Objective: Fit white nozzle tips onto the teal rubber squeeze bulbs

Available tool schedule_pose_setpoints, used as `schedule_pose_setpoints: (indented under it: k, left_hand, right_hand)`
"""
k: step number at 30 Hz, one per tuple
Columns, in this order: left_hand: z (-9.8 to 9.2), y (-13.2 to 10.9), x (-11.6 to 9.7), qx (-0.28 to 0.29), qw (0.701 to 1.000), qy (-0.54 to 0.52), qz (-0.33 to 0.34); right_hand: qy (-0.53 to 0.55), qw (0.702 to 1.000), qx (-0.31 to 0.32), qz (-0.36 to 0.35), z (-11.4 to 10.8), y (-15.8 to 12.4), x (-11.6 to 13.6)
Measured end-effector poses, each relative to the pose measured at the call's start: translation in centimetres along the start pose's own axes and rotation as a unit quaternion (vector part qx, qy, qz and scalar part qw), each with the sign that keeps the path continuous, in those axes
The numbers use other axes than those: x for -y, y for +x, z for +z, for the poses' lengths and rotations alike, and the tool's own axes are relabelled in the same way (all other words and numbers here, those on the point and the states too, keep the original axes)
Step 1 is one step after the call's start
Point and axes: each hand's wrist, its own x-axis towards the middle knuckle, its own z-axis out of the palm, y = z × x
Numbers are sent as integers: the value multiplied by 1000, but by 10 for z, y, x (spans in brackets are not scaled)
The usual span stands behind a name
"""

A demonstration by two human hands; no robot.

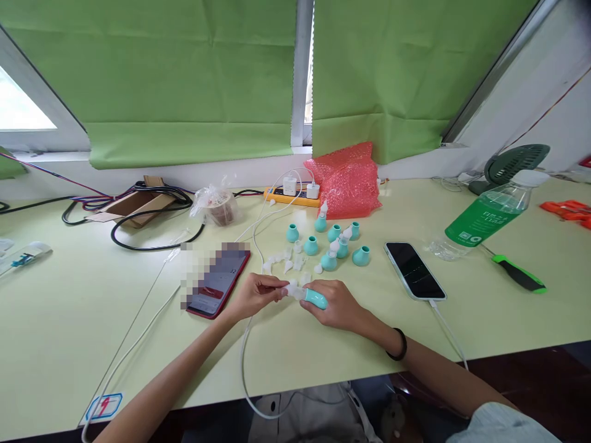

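Note:
My left hand [261, 294] pinches a small translucent white nozzle piece [294, 290] over the front middle of the table. My right hand [339, 306] is wrapped round a teal squeeze bulb [316, 299], which lies on its side and points left. The nozzle piece meets the bulb's mouth; how firmly they are joined I cannot tell. Just beyond my hands stand several teal bulbs [361, 256], some open at the top. A few others carry white nozzles [324, 210]. Loose translucent pieces [289, 265] lie scattered to the left of these bulbs.
A red-edged phone [221, 282] lies left of my hands, a charging phone [415, 271] right. White cables [246, 344] cross the table. Farther off are a power strip [300, 198], red bubble wrap [346, 184], a tilted bottle [484, 215] and a green-black handled tool [519, 274].

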Motion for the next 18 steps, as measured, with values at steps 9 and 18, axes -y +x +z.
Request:
schedule_pose_setpoints:
  k: [9, 18]
  left_hand:
    - [3, -6, -3, 38, 990, 107, 88]
    - [2, -6, -3, 41, 988, 114, 92]
  right_hand:
    - [154, 977, 134, 66, -17, 7, -2]
    - [299, 928, 171, 142, -7, 6, 0]
